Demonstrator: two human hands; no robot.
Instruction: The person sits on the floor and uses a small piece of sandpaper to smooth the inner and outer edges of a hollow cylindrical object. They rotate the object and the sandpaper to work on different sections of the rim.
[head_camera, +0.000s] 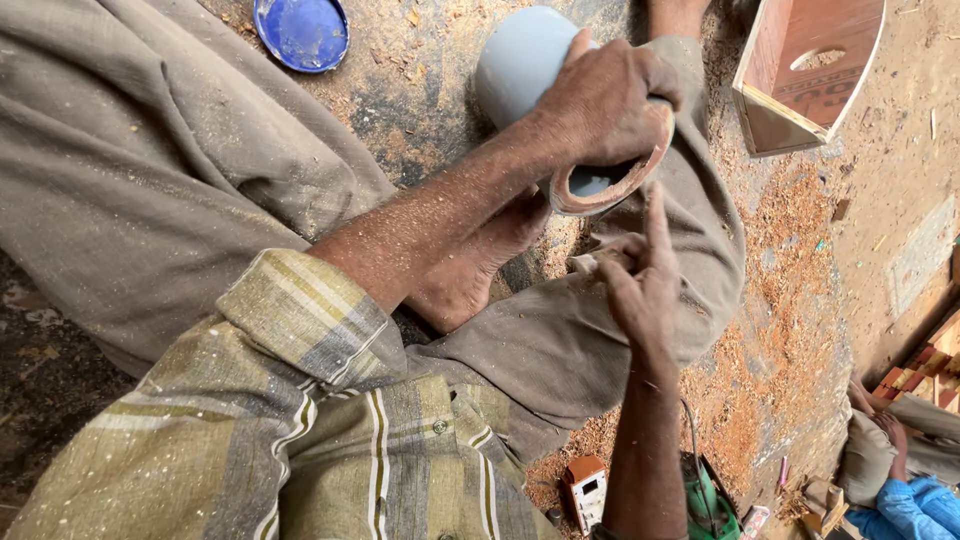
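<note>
A grey-blue rounded pot (525, 60) with a reddish-brown rim is held by the left hand (605, 105); the grip is wrapped tight over the pot's body near the mouth. The pot is tilted on its side, mouth turned toward the person, and is propped above the right knee and the floor (800, 300). Its inside is seen as grey, the rim edge as bare clay colour.

A small pale scrap, possibly sandpaper (597, 262), is pinched by the right hand (640, 285) just below the pot's rim; the grip is narrow, thumb and fingers closed on the scrap, forefinger stuck up toward the rim. Whether the scrap touches the pot cannot be told.

A bare foot (470, 270) is tucked under the left forearm. Grey-brown trousers and a striped olive shirt are worn.

Sawdust and shavings are spread over the floor. A blue round lid (301, 32) lies at the top edge. A wooden box (805, 65) stands at the top right corner. A small orange-and-white device (585, 490) and a green tool (708, 505) lie at the bottom edge. Another person's blue sleeve (915, 505) is seen at the bottom right corner.
</note>
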